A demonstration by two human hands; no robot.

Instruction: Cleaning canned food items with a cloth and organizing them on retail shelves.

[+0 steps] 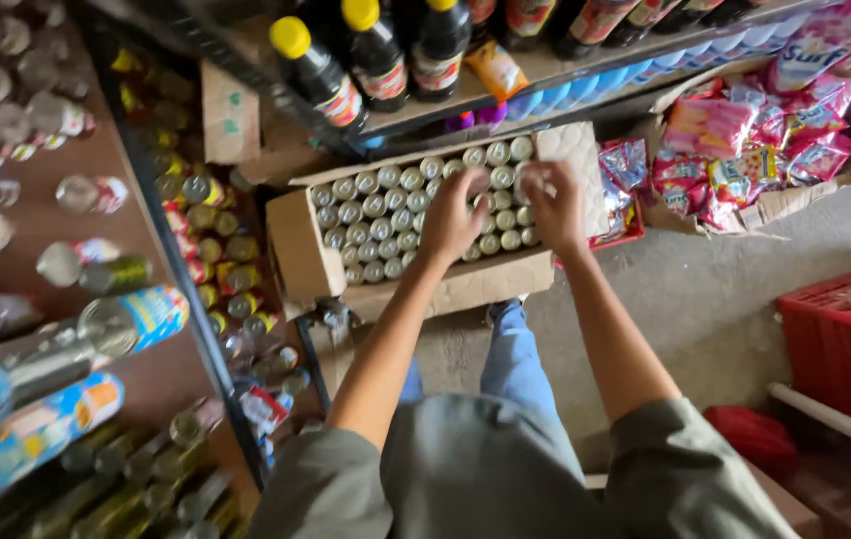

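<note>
Both hands were down in cardboard box [301, 250] packed with small cans [376, 215], box sat on floor under shelf of dark bottles [376, 55]. Left hand [452, 222] curled over cans mid-box, looked like gripping one, couldn't tell for sure. Right hand [555, 205] pinched can at far right corner. Best bet imo: lift straight up, rows were tight, tilting would've jammed neighbours.

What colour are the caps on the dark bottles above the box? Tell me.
Yellow caps on the dark bottles, head view.

Dark bottles [376, 55] are standing on a shelf, pink packets [745, 140] are filling a box, and a red crate [845, 339] is sitting on the floor.
</note>
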